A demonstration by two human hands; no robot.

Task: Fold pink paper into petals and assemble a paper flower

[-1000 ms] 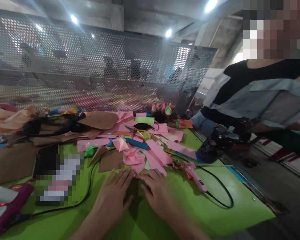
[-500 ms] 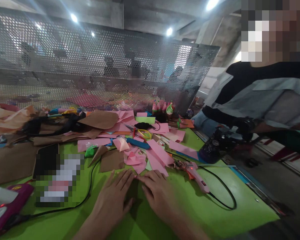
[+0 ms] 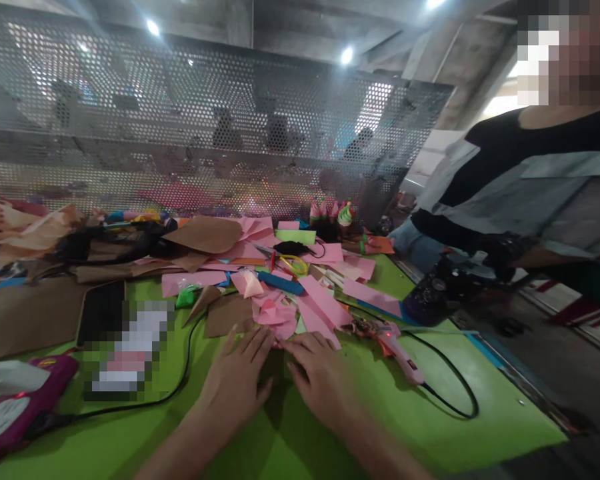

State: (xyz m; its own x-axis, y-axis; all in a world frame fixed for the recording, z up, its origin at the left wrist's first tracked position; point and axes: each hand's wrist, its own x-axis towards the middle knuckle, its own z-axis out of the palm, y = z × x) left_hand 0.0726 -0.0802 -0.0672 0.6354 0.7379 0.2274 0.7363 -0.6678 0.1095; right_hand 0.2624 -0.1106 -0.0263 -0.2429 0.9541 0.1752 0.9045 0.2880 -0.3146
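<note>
My left hand (image 3: 236,383) rests low over the green tabletop (image 3: 450,387), its fingers stretched forward and the thumb apart. Beside it lies my right hand (image 3: 325,387), also with extended fingers. The fingertips of both nearly meet at the near edge of a heap of crumpled pink paper (image 3: 275,315); whether a small scrap lies under them I cannot make out. Just ahead of the left fingers is a brown paper piece (image 3: 229,317). Right of the right hand, a pink hot glue gun (image 3: 399,350) lies with its red light lit.
A power strip (image 3: 35,400) and a phone (image 3: 100,313) lie left, with a black cord crossing the table. Yellow-handled scissors (image 3: 295,265), a blue tube-like piece (image 3: 280,283) and cut paper fill the back. A perforated metal screen (image 3: 205,127) stands behind. A person (image 3: 540,173) is at right.
The whole view has shifted slightly, with things appearing a little further right. Both hands keep nearly the same pose at the paper heap.
</note>
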